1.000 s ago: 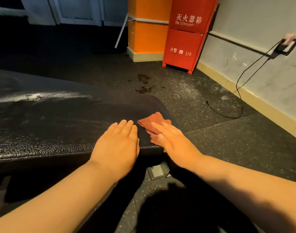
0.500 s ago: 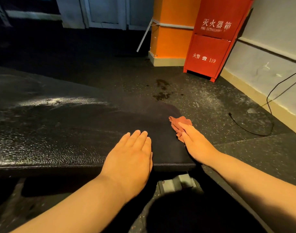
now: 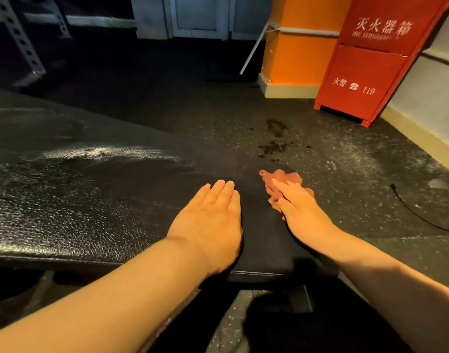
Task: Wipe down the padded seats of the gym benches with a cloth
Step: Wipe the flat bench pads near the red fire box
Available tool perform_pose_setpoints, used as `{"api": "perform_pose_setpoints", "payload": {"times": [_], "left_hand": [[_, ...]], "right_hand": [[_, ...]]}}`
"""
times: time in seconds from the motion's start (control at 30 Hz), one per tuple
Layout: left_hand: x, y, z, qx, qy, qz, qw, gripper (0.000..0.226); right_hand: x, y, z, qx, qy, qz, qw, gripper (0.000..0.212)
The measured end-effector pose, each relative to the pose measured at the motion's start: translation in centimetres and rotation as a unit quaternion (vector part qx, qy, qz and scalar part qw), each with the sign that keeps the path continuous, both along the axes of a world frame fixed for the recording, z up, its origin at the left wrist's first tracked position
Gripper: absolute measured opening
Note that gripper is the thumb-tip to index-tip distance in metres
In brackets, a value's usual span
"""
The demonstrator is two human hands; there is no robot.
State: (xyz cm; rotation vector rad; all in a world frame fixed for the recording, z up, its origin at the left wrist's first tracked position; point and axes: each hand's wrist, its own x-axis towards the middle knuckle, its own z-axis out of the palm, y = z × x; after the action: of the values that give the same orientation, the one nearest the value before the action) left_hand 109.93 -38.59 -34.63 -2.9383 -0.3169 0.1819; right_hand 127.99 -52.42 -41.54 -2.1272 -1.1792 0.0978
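Note:
A black padded bench seat (image 3: 78, 200) stretches from the left to its right end below me. A crumpled reddish-brown cloth (image 3: 285, 178) lies on that right end, near the far edge. My right hand (image 3: 298, 207) presses flat on the cloth with straight fingers, covering its near part. My left hand (image 3: 210, 220) rests flat on the bare pad just left of the cloth, fingers together and straight.
A red fire extinguisher box (image 3: 371, 59) stands against the wall at the right, next to an orange pillar (image 3: 297, 47). A black cable (image 3: 422, 215) lies on the speckled floor at the right. Dark wet spots (image 3: 274, 143) mark the floor beyond the bench. A metal rack (image 3: 19, 39) stands far left.
My right hand has slid the cloth toward the far right edge of the pad. My left hand stays flat on the pad. My view has shifted left.

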Motion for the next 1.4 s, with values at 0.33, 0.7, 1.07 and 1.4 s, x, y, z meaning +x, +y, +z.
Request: {"api": "perform_pose_setpoints", "payload": {"times": [0.33,0.7,1.07,1.4], "left_hand": [[0.9,-0.5,-0.4,-0.026,-0.010,0.008,1.000,0.062],[1.1,2.1,1.0,-0.068,-0.042,-0.038,0.996,0.056],[1.3,1.9,0.1,-0.056,-0.011,-0.042,0.998,0.062],[1.1,1.6,-0.2,-0.076,-0.069,-0.035,0.994,0.060]], "right_hand": [[4.3,2.3,0.4,0.007,0.036,-0.015,0.999,0.065],[4.5,0.7,0.6,-0.004,0.058,0.040,0.998,0.054],[2.4,-1.0,1.1,-0.038,0.036,0.034,0.998,0.049],[-0.2,2.6,1.9,-0.019,0.063,0.056,0.996,0.059]]}}
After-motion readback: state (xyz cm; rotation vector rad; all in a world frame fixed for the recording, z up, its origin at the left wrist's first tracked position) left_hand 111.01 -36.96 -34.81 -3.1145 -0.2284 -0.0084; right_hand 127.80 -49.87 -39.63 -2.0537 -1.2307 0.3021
